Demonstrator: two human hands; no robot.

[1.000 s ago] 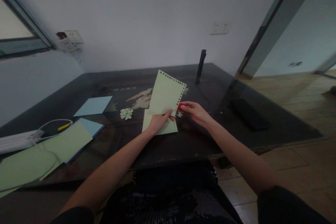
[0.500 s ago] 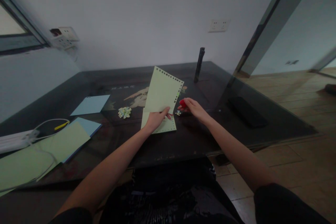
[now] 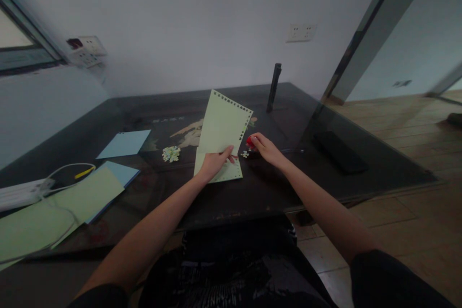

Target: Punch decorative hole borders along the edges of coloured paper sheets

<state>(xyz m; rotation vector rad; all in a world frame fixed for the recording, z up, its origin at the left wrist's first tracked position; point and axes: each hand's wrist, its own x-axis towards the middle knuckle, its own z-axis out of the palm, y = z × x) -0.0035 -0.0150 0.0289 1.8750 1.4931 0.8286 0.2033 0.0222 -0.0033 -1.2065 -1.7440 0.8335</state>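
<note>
Left hand (image 3: 212,163) fingers still pinching punched green sheet (image 3: 223,122) upright above table (image 3: 274,187); right hand (image 3: 265,147), closed around red punch (image 3: 250,142), now lowered right of sheet, punching paused.

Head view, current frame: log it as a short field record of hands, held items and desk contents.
left hand: left hand holds a pale green sheet upright by its lower edge; punched holes along its top and right edges
right hand: right hand closed on a small red tool beside the sheet
under the sheet: second green sheet flat on the dark table
scraps: paper bits left of the sheets
left side: blue sheet; stack of green and blue paper; white cable
back: dark upright object
</note>
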